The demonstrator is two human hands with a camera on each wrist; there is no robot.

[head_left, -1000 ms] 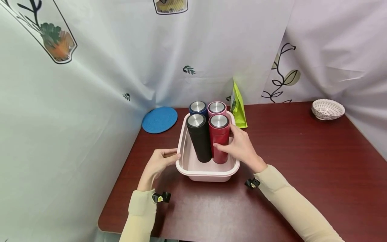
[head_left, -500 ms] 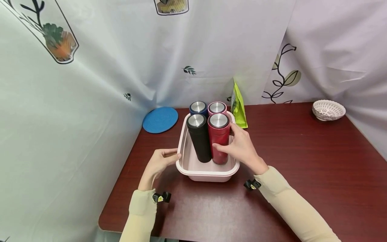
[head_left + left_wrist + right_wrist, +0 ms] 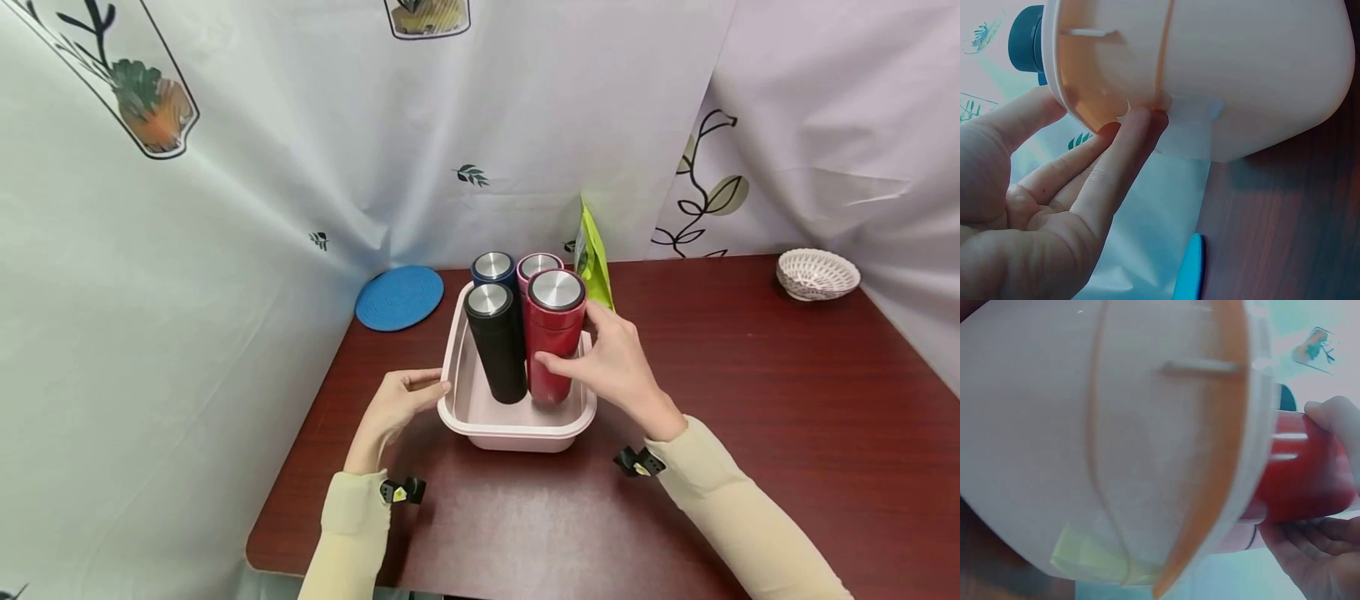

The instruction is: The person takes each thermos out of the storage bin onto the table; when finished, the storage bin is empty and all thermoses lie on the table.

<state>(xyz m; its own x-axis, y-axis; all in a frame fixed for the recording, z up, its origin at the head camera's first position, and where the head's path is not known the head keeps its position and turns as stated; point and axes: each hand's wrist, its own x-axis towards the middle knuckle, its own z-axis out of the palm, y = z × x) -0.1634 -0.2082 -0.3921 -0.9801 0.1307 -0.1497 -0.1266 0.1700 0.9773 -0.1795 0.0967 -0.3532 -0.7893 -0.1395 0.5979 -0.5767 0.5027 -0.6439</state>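
1. Shows at far left one pale cloth (image 3: 247,250) behind one dark red table (image 3: 720,358), with two jar-shaped prints (image 3: 155,108), one high at left, one cut off by the top edge.
2. Has at lower left one cream left sleeve (image 3: 348,533), with one black wrist camera (image 3: 402,492) beside its cuff.
3. With the left hand (image 3: 393,408), pinches the left rim of one pale pink basin (image 3: 517,432): in the left wrist view, thumb at the rim's edge, fingers against the wall beneath.
4. Has just beyond that hand one round blue mat (image 3: 399,298), flat near the table's back edge.
5. Counts four bottles in the basin, two by two, with four steel-topped lids. Sets on the left side one dark blue bottle (image 3: 493,266) behind, one black bottle (image 3: 497,358) in front.
6. Sets on the right side one pink bottle (image 3: 537,265) behind, one red bottle (image 3: 552,346) in front, base inside the basin. Cannot tell contact or gap between that base and the basin floor.
7. Has one green bag (image 3: 592,267) upright behind the basin's right side, partly hidden.
8. With the right hand (image 3: 611,367), grips the red bottle, thumb on its near left, fingers round its right.
9. Shows one second black camera (image 3: 639,462) beside the cuff of one cream right sleeve (image 3: 742,508).
10. Ends at far right with one white woven basket (image 3: 817,292), well apart from the basin.
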